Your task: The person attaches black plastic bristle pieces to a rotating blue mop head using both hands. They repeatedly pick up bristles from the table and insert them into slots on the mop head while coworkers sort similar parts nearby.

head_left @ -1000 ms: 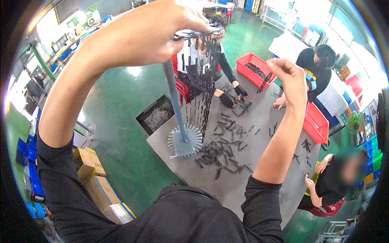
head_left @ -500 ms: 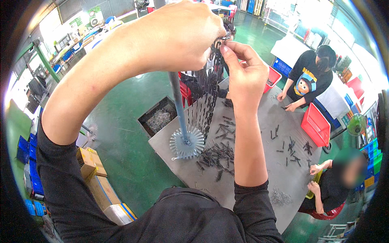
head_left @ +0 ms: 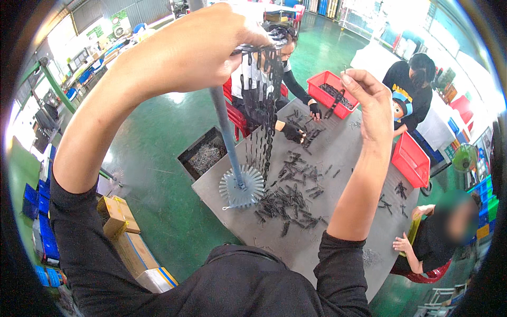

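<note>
Dangling in black strands, small clips (head_left: 262, 100) crowd the rack top

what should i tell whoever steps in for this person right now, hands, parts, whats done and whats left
Left hand: raised, closed around the top of the rack, a grey pole on a toothed round base standing on the grey table.
Right hand: raised to the right of the rack, apart from it, pinching one small dark clip between the fingertips.
Done: strings of hung clips already dangle from the rack's top ring.
Left: a loose pile of clips lies on the table beside the base, and more sit in the red bin across the table.
Other people work at the far and right sides of the table.
</note>
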Demonstrator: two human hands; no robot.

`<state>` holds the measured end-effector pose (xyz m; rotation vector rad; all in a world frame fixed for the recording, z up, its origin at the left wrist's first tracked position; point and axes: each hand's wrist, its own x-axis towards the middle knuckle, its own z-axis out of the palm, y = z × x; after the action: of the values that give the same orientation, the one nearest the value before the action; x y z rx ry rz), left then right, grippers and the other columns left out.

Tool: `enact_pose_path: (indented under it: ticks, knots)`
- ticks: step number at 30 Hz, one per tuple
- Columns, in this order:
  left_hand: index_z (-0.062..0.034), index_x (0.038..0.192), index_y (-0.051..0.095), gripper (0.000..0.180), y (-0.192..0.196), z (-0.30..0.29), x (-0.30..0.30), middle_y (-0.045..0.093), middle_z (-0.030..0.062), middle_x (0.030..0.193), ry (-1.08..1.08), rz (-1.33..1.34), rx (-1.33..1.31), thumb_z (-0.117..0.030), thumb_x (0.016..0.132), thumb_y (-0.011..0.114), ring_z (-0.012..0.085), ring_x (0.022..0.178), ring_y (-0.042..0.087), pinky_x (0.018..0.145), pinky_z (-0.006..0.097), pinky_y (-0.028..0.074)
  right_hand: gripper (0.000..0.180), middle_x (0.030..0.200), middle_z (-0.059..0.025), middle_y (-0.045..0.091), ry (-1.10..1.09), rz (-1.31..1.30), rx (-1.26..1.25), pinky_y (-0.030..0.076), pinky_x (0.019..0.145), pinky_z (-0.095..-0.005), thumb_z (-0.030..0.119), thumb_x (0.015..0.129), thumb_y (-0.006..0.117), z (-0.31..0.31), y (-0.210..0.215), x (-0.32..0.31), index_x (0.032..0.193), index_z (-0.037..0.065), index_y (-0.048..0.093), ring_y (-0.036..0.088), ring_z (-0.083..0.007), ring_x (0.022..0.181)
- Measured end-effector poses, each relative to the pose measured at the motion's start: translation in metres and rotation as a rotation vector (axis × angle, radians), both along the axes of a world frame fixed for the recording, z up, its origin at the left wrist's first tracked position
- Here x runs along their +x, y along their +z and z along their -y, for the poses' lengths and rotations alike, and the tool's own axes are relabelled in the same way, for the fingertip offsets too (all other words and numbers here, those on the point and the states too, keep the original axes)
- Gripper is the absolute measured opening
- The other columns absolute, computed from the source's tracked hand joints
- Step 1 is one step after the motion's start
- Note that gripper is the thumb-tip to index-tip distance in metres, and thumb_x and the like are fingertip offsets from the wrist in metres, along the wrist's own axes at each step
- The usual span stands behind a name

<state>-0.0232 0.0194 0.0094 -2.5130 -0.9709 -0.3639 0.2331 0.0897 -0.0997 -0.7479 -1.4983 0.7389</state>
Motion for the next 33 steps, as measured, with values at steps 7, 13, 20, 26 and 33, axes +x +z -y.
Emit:
enact_pose_path:
  ticks: [7, 13, 20, 26, 33]
  knots:
    - [-0.0003, 0.115, 0.056, 0.04, 0.003, 0.011, 0.005, 0.061, 0.0181, 0.107, 0.012, 0.086, -0.095, -0.003, 0.075, 0.056, 0.0352, 0.101, 0.058, 0.089, 0.041, 0.046, 0.015, 0.083, -0.0095, 0.068, -0.245, 0.221, 0.282, 0.048, 0.07, -0.0269, 0.011, 0.076, 0.069, 0.007, -0.002, -0.038, 0.087, 0.0, 0.067, 0.063, -0.0151, 0.074]
    - [0.0005, 0.114, 0.056, 0.042, -0.001, 0.016, 0.019, 0.061, 0.0181, 0.109, 0.097, -0.069, 0.087, 0.0, 0.073, 0.055, 0.0332, 0.105, 0.055, 0.093, 0.04, 0.042, 0.012, 0.079, -0.0099, 0.067, -0.142, -0.007, 0.321, 0.046, 0.068, -0.0268, 0.006, 0.077, 0.068, 0.018, 0.0, -0.09, 0.087, -0.001, 0.066, 0.061, -0.016, 0.071]
    - [0.0007, 0.112, 0.059, 0.044, -0.003, 0.017, 0.015, 0.06, 0.0179, 0.113, 0.114, -0.072, 0.049, 0.007, 0.069, 0.05, 0.0339, 0.106, 0.055, 0.094, 0.04, 0.041, 0.01, 0.082, -0.0046, 0.066, 0.198, -0.245, 0.13, 0.045, 0.072, -0.023, 0.005, 0.08, 0.066, 0.018, 0.001, -0.074, 0.087, -0.002, 0.066, 0.059, -0.0096, 0.076]
    - [0.0004, 0.114, 0.059, 0.048, 0.003, 0.01, -0.002, 0.058, 0.0196, 0.116, -0.01, -0.065, -0.028, 0.009, 0.067, 0.049, 0.0351, 0.111, 0.053, 0.098, 0.042, 0.04, 0.015, 0.085, -0.0019, 0.066, 0.047, 0.015, -0.035, 0.044, 0.075, -0.022, 0.01, 0.079, 0.069, 0.007, 0.007, -0.015, 0.088, -0.001, 0.067, 0.058, -0.0079, 0.077]
    - [0.0004, 0.117, 0.055, 0.049, 0.002, 0.005, -0.001, 0.058, 0.0191, 0.115, -0.084, -0.016, -0.091, 0.005, 0.069, 0.051, 0.0352, 0.11, 0.053, 0.097, 0.041, 0.04, 0.014, 0.085, -0.011, 0.066, -0.326, 0.317, 0.246, 0.048, 0.071, -0.0284, 0.011, 0.075, 0.069, 0.009, -0.006, -0.034, 0.085, 0.001, 0.068, 0.063, -0.0192, 0.075]
